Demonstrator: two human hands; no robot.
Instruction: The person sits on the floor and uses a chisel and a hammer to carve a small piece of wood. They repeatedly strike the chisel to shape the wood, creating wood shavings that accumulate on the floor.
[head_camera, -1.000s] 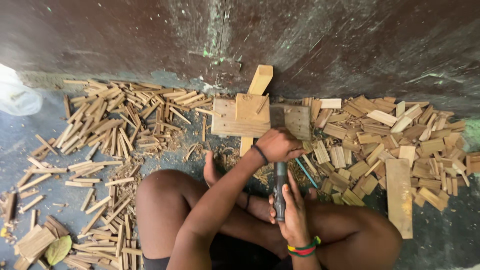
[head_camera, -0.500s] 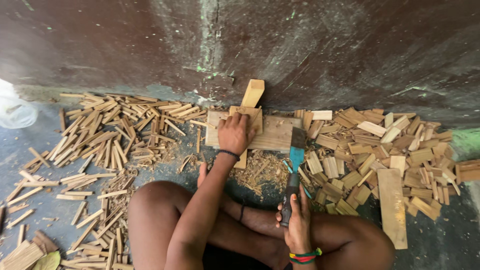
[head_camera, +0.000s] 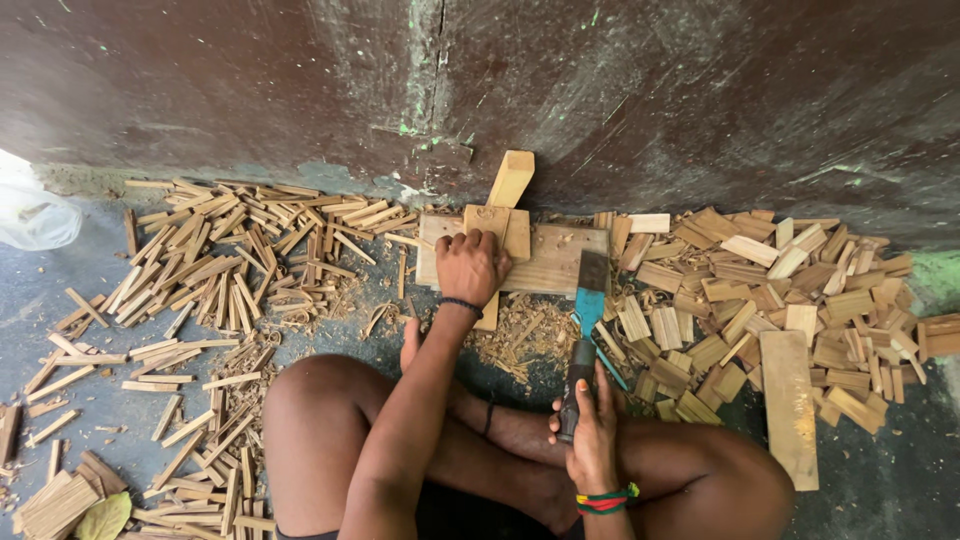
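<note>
Left hand (head_camera: 470, 265) presses flat on the block (head_camera: 520, 255); right hand (head_camera: 590, 435) grips the chisel (head_camera: 585, 325) upright beside it.

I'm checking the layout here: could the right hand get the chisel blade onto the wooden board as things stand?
Probably yes. The right hand holds the chisel, whose blade already overlaps the wooden board; the left hand rests further along the board, apart from the blade.
</note>
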